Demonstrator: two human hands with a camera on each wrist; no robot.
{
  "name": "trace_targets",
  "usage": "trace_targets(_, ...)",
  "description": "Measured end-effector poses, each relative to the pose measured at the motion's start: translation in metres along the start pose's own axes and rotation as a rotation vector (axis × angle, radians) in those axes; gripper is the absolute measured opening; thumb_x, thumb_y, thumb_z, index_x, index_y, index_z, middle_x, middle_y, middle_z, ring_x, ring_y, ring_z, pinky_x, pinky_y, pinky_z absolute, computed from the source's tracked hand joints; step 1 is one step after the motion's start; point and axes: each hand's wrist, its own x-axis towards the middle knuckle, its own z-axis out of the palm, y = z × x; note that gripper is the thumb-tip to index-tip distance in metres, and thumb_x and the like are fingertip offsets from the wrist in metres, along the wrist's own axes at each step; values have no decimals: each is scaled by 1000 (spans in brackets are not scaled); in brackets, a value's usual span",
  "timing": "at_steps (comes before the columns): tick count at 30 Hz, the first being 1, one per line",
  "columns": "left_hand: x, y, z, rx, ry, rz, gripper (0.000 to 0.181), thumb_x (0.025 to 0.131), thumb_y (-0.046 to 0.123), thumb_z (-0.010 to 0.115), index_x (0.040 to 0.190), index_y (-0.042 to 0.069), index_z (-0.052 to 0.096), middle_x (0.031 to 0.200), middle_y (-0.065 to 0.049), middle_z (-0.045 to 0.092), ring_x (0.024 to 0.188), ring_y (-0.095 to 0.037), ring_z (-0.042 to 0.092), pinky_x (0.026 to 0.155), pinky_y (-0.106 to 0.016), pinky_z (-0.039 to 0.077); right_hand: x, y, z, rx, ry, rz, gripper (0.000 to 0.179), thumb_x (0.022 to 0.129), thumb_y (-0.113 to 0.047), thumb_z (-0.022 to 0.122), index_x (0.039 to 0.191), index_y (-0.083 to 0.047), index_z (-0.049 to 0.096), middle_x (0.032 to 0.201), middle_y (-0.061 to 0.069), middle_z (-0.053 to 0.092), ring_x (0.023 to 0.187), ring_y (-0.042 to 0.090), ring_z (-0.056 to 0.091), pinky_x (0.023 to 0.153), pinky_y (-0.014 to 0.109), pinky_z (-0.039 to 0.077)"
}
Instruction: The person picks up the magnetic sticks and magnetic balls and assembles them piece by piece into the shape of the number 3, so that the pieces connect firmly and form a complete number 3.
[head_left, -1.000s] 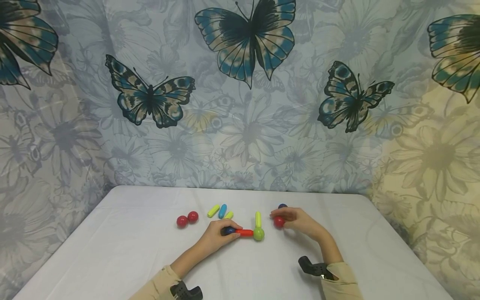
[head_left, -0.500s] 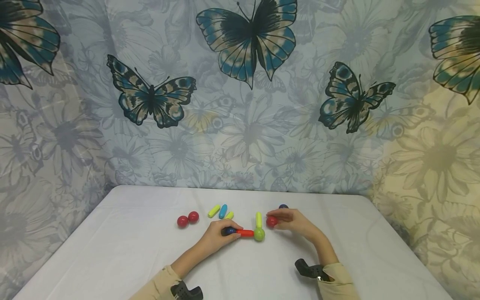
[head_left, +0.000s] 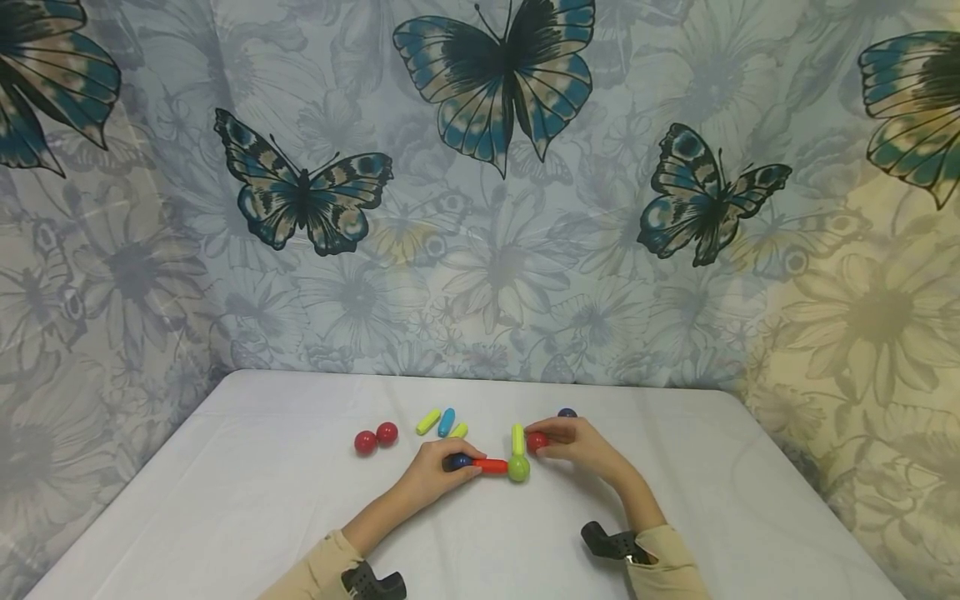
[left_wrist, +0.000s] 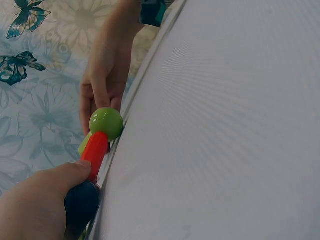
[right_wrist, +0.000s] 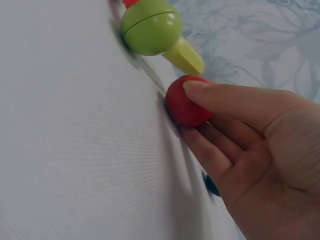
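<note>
My left hand [head_left: 433, 468] grips the dark blue ball [head_left: 459, 461] of a small joined toy piece, its thumb lying along the red rod [left_wrist: 95, 155]. That rod runs from the blue ball to a green ball [head_left: 518, 468]. From the green ball a yellow-green rod [head_left: 517, 439] points away toward the back of the table. My right hand [head_left: 583, 447] pinches a red ball [right_wrist: 186, 102] between thumb and fingers. In the right wrist view the red ball sits close by the free end of the yellow-green rod.
Two red balls [head_left: 376, 438] lie to the left on the white table [head_left: 225, 500]. Near my left hand are a blue rod [head_left: 446, 422] and two yellow-green rods [head_left: 428, 422]. Another dark blue ball [head_left: 567, 412] lies behind my right hand. A butterfly-patterned curtain [head_left: 502, 308] hangs behind.
My right hand has moved left with the red ball, bringing it up beside the yellow-green rod. My left hand and the joined piece have stayed in place.
</note>
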Motion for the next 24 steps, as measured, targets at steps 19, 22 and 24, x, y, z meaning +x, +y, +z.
trace_targets(19, 0, 0, 0, -4, -3, 10, 18, 87, 23, 74, 105, 23, 74, 104, 7, 73, 105, -7, 64, 97, -23, 50, 7, -4, 16, -32, 248, 30, 37, 88, -11, 71, 124, -2, 64, 125, 19, 66, 122, 35, 61, 99, 35, 52)
trace_targets(22, 0, -1, 0, -2, 1, 20, 17, 87, 23, 74, 104, 22, 74, 104, 6, 74, 105, -9, 65, 97, -24, 51, 9, -5, 19, -20, 289, 50, 37, 89, -13, 70, 124, -2, 64, 124, 18, 66, 121, 34, 61, 100, 36, 52)
trace_targets(24, -1, 0, 0, -11, 4, 21, 17, 87, 24, 74, 104, 23, 74, 104, 5, 74, 106, -11, 65, 97, -24, 51, 11, -5, 21, -9, 315, 55, 37, 89, -13, 70, 124, -1, 64, 124, 19, 67, 121, 34, 61, 100, 35, 52)
